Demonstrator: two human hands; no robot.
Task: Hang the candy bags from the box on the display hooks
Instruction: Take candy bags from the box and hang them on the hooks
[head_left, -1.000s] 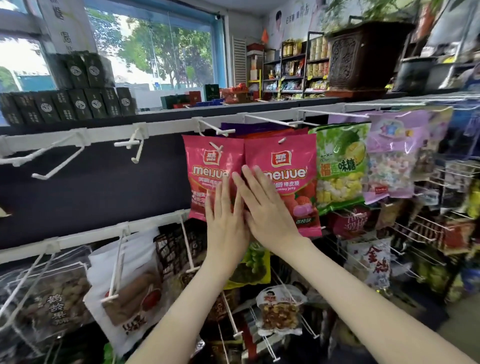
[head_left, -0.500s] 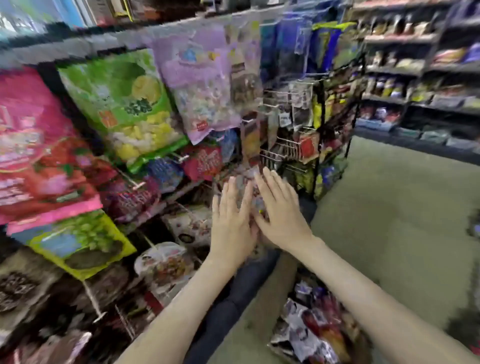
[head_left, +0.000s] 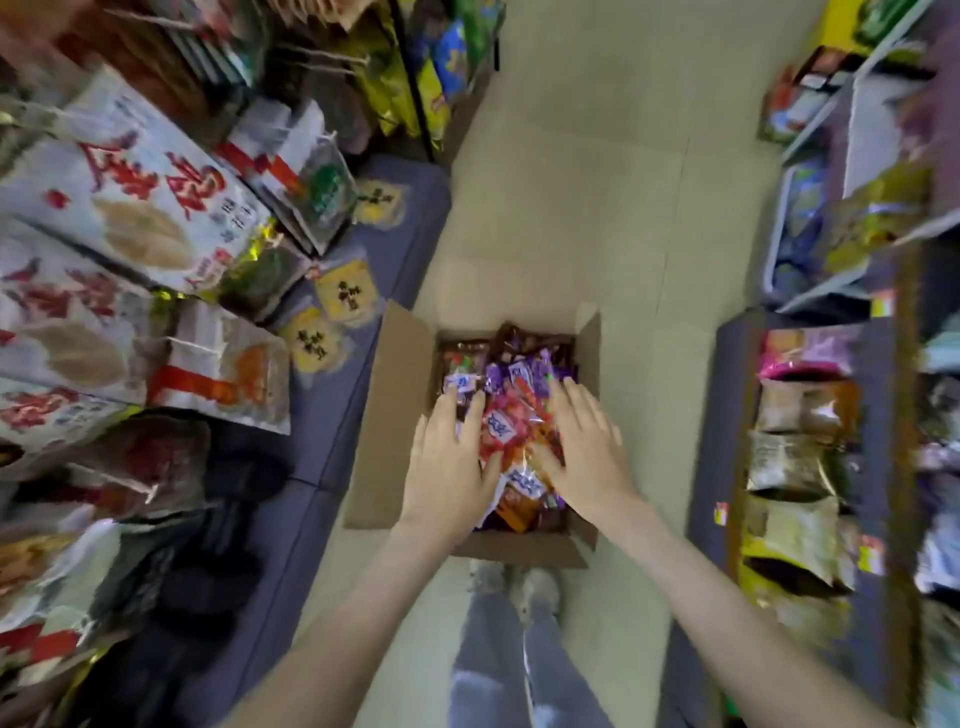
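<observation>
Standing just behind the near flap of the open cardboard box (head_left: 400, 426), the person's pale shoes (head_left: 540, 590) and blue jeans (head_left: 493, 670) are showing at the bottom of the view. Both arms are reaching down over the box, and the left hand (head_left: 452, 467) and right hand (head_left: 589, 452) are lying flat on the heap of candy bags (head_left: 511, 374) that is filling it. The bags are looking glossy and crinkled, in red, orange and purple with small white labels. A red candy bag (head_left: 506, 428) is lying between the two hands, touching the left fingers (head_left: 449, 415) and the right thumb (head_left: 543, 460). All the fingers are stretching out straight and slightly spread, curling round nothing. The hands are covering the nearer bags, and blur is smearing the print beyond reading. Beyond the box, pale floor tiles (head_left: 597, 182) are running on. Left of the box, hanging snack packs (head_left: 130, 208) are blurring out at the frame's edge, and right of the box more shelf packs (head_left: 800, 452) are doing the same.
</observation>
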